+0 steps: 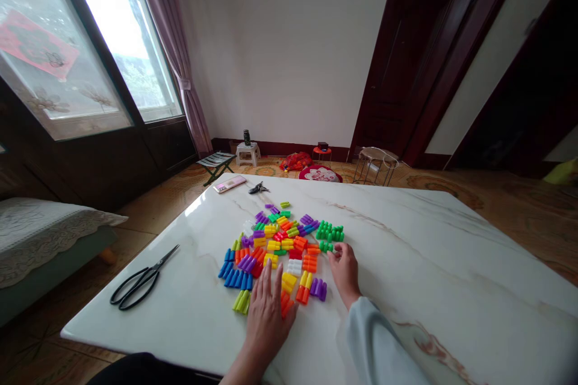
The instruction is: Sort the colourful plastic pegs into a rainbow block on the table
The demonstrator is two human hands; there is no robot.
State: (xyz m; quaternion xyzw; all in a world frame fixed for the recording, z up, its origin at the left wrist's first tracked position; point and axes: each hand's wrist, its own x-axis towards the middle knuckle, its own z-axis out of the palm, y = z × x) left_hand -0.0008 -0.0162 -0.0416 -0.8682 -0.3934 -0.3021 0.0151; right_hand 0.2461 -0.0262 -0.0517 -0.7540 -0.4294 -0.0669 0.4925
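A spread of several small plastic building blocks (280, 246) in many colours lies on the white marble table (428, 264). My left hand (267, 313) lies flat and open at the pile's near edge, fingers stretched over orange and yellow blocks. My right hand (344, 271), in a pale sleeve, rests at the pile's right side with its fingertips curled round a green block (326, 246). A cluster of green blocks (330, 232) sits just beyond that hand.
Black scissors (141, 280) lie at the table's left. A phone (229, 184) and keys (257, 188) sit at the far edge. A bed corner (40, 240) is on the left; stools (248, 153) and a metal stand (376, 163) stand on the floor beyond.
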